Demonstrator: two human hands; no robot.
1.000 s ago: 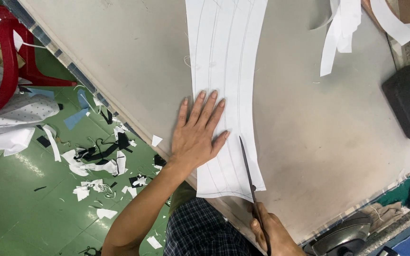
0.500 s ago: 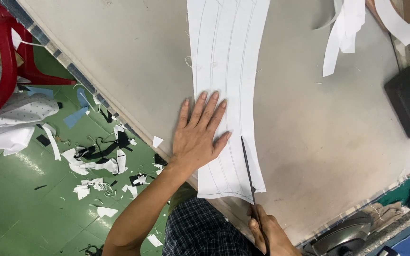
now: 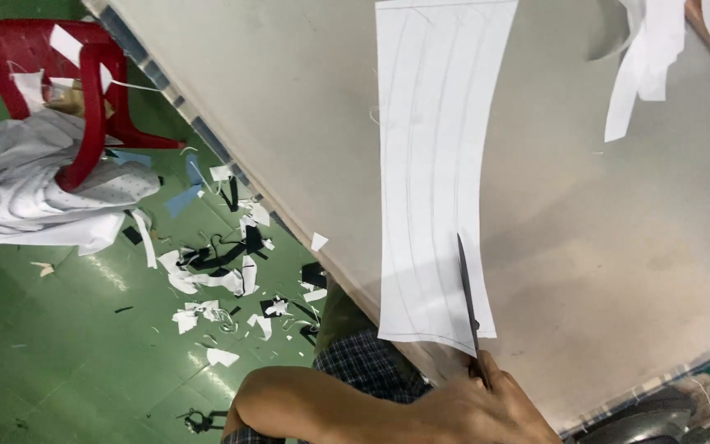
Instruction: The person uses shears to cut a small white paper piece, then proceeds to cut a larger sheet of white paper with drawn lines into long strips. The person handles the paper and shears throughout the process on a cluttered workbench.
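The right hand [image 3: 486, 407] gripped scissors [image 3: 468, 300] at the table's [image 3: 618, 247] near edge, blades running far along the paper's [image 3: 433, 164] right edge. The left hand was out of view.

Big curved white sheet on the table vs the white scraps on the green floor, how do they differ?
The curved white sheet is one large, flat piece marked with curved lines; the floor scraps are many small, irregular, crumpled bits. The sheet lies on the grey table with scissors cutting into it; the scraps lie loose among black offcuts. Both look like white sheet material.
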